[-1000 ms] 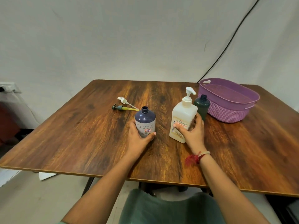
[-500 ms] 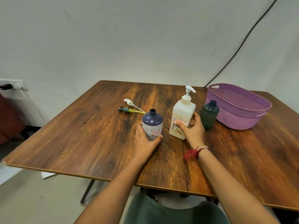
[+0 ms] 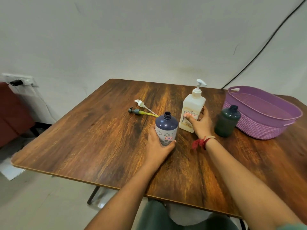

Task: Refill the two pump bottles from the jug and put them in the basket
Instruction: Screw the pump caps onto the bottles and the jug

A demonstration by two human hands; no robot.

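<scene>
Left hand [image 3: 158, 145] has its fingers wrapped round the open purple bottle [image 3: 166, 128] mid-worktop; right hand [image 3: 201, 123] grips the cream pump jug [image 3: 192, 112] just beside it. Smooth plastic, probably slippery and heavyish if full, so I'd grab low on the body.

Bare forearms; red thread band [image 3: 201, 142] (tasselled) on right wrist; grey-green trousers [image 3: 156, 218].
</scene>
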